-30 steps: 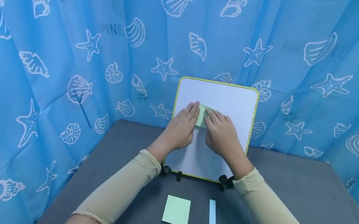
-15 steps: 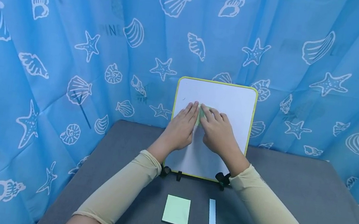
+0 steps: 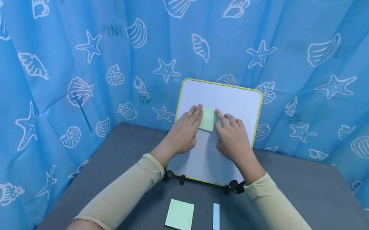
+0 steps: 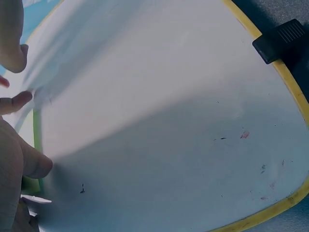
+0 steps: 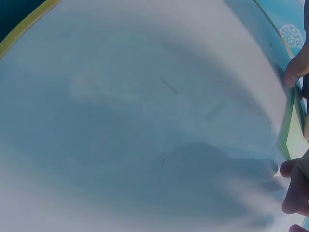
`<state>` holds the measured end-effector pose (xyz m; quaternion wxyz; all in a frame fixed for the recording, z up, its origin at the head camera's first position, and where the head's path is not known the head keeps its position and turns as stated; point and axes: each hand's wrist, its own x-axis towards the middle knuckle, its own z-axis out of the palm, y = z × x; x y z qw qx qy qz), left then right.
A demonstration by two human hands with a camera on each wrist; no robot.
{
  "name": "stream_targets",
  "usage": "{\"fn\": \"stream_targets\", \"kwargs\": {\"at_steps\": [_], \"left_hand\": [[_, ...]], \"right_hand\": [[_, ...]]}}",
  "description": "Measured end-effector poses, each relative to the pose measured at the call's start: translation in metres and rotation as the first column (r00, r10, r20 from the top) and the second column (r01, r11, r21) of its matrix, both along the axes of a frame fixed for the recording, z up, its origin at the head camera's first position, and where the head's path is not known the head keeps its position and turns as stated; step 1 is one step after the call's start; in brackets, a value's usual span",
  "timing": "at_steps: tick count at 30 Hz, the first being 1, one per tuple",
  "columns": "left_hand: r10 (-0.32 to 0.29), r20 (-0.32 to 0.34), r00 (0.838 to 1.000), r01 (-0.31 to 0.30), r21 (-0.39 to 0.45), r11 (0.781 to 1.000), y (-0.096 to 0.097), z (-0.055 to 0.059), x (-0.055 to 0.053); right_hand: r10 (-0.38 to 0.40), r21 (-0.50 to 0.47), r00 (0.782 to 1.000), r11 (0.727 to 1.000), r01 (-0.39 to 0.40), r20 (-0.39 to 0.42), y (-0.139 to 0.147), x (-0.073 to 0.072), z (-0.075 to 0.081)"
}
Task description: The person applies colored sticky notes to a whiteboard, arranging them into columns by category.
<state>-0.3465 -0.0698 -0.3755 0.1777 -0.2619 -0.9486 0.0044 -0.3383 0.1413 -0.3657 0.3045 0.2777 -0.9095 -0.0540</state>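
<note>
A pale green sticky note (image 3: pixel 208 119) lies on the upper middle of a whiteboard (image 3: pixel 213 162) with a yellow rim. My left hand (image 3: pixel 182 130) rests flat along the note's left edge, its fingers straight and together. With its index finger extended, my right hand (image 3: pixel 234 137) touches the note's upper right corner; its other fingers are slightly bent. In the left wrist view a thin green edge of the note (image 4: pixel 36 128) shows beside the left thumb. The right wrist view has the note (image 5: pixel 293 133) at its right border, partly hidden by fingers.
On the grey table (image 3: pixel 284 207), in front of the board, lie a green sticky note pad (image 3: pixel 179 215) and a narrow light blue strip (image 3: pixel 216 217). Black clips (image 4: pixel 280 41) hold the board's lower edge. A blue shell-print curtain (image 3: pixel 143 3) hangs behind.
My right hand first slides left across the note toward the left fingers, then back right to its right edge, uncovering the note. My left hand stays in place on it.
</note>
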Motion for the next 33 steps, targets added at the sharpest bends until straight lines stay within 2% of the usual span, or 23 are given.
{"fn": "stream_targets", "kwargs": {"at_steps": [9, 13, 16, 20, 22, 24, 28, 31, 33], "left_hand": [[-0.008, 0.008, 1.0, 0.008, 0.007, 1.0, -0.001, -0.002, 0.003], [-0.041, -0.005, 0.999, 0.041, 0.032, 0.999, -0.002, -0.004, 0.008], [-0.073, -0.015, 0.997, 0.074, 0.04, 0.996, -0.006, -0.007, 0.016], [-0.133, -0.008, 0.991, 0.134, 0.084, 0.987, -0.016, -0.012, 0.036], [-0.183, -0.013, 0.983, 0.183, 0.142, 0.973, -0.021, -0.016, 0.048], [-0.239, -0.028, 0.971, 0.239, 0.211, 0.948, -0.026, -0.022, 0.06], [-0.326, -0.049, 0.944, 0.324, 0.321, 0.89, -0.036, -0.034, 0.087], [-0.364, -0.023, 0.931, 0.347, 0.36, 0.866, -0.043, -0.043, 0.107], [-0.387, 0.034, 0.922, 0.346, 0.383, 0.857, -0.048, -0.049, 0.119]], "right_hand": [[0.002, -0.019, 1.0, 1.0, -0.002, 0.011, 0.003, 0.004, -0.003], [0.013, -0.061, 1.0, 0.998, -0.013, 0.004, 0.004, 0.015, -0.007], [0.039, -0.122, 0.999, 0.992, -0.037, 0.013, 0.004, 0.031, -0.011], [0.093, -0.218, 0.994, 0.973, -0.08, 0.05, 0.003, 0.055, -0.02], [0.133, -0.262, 0.989, 0.959, -0.111, 0.07, 0.003, 0.067, -0.027], [0.178, -0.304, 0.979, 0.942, -0.142, 0.094, 0.002, 0.079, -0.034], [0.274, -0.372, 0.95, 0.906, -0.202, 0.15, 0.0, 0.1, -0.048], [0.332, -0.404, 0.921, 0.886, -0.23, 0.204, -0.002, 0.115, -0.059], [0.353, -0.406, 0.901, 0.884, -0.233, 0.252, -0.004, 0.124, -0.066]]}}
